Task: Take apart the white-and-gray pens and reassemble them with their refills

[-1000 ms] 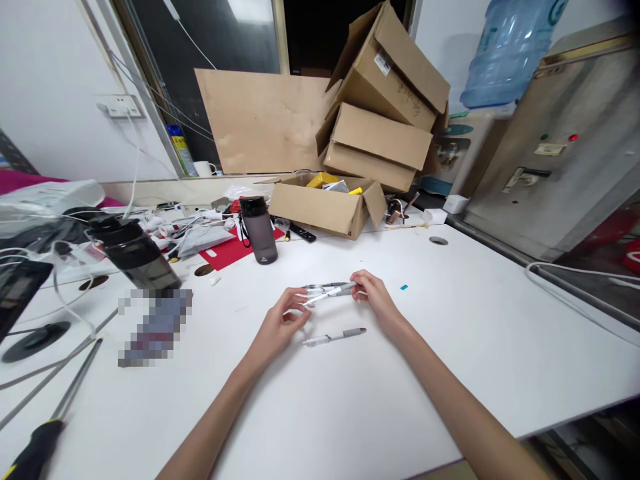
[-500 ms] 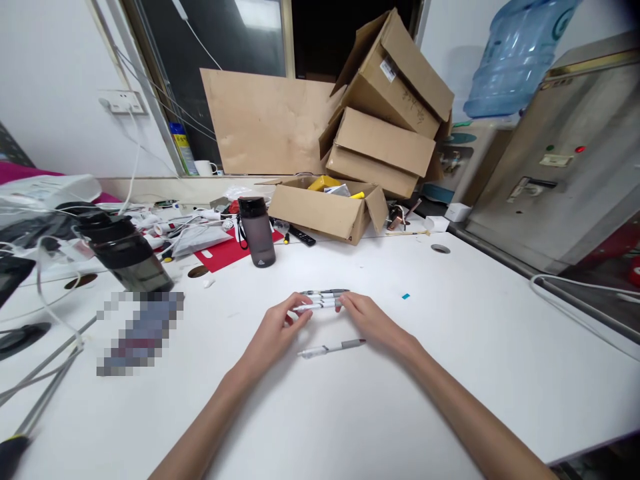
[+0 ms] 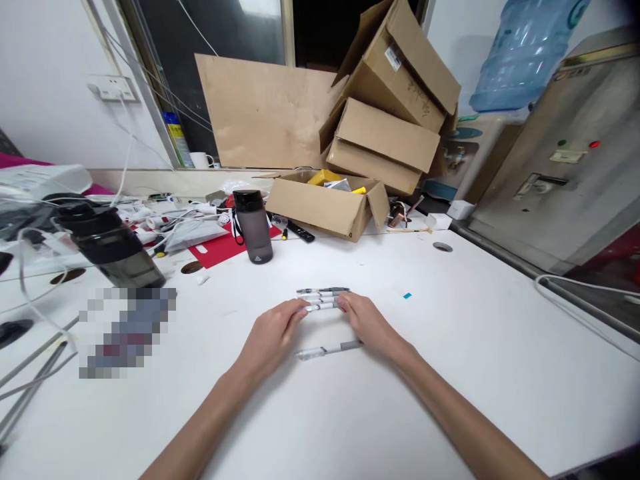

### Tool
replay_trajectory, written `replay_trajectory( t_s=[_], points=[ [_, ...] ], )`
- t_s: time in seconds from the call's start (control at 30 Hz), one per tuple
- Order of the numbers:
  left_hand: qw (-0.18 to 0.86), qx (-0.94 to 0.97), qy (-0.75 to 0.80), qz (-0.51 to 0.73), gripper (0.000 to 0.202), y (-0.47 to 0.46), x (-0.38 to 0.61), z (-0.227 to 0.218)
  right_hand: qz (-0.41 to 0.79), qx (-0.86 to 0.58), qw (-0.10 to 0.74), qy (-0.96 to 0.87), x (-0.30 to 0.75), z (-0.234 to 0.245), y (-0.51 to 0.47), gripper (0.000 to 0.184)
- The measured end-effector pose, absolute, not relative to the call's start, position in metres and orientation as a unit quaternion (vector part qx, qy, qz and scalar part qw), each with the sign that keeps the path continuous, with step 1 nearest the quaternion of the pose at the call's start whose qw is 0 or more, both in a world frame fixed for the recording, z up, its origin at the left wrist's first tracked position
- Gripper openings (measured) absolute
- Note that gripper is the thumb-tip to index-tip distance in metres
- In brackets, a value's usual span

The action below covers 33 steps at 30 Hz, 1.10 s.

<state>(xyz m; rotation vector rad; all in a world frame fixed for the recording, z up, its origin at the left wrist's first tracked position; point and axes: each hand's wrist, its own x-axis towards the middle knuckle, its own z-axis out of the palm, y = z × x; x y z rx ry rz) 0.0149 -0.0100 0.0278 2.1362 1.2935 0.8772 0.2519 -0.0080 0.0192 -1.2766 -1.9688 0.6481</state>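
Note:
Three grey-and-white pens lie side by side on the white table. My left hand pinches the white end of the nearest of them. My right hand pinches its grey end, so both hands hold the same pen low against the table. A fourth pen lies apart, just in front of my hands, between my wrists.
A grey water bottle stands behind the pens, a dark shaker bottle to the left among cables. An open cardboard box and stacked boxes sit at the back. A water dispenser stands right. A small blue scrap lies beside the pens.
My hands have lowered the pen from a tilted hold above the table down next to the other pens in the row. The view has shifted slightly.

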Motion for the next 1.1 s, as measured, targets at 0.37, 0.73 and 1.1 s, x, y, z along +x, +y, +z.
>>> replay_trajectory(
  t_s=[0.37, 0.73, 1.1],
  points=[
    [0.247, 0.781, 0.478, 0.319, 0.032, -0.0163, 0.0147, 0.0257, 0.232, -0.476, 0.354, -0.771, 0.2491, 0.0152, -0.01, 0.029],
    [0.279, 0.773, 0.473, 0.318, 0.037, -0.0192, 0.0172, 0.0277, 0.169, -0.47, 0.357, -0.789, 0.2499, 0.0098, -0.0109, 0.031],
    [0.319, 0.766, 0.462, 0.312, 0.04, -0.0183, 0.015, 0.0285, 0.207, -0.443, 0.379, -0.786, 0.2585, 0.0153, -0.0135, 0.022]
  ],
)
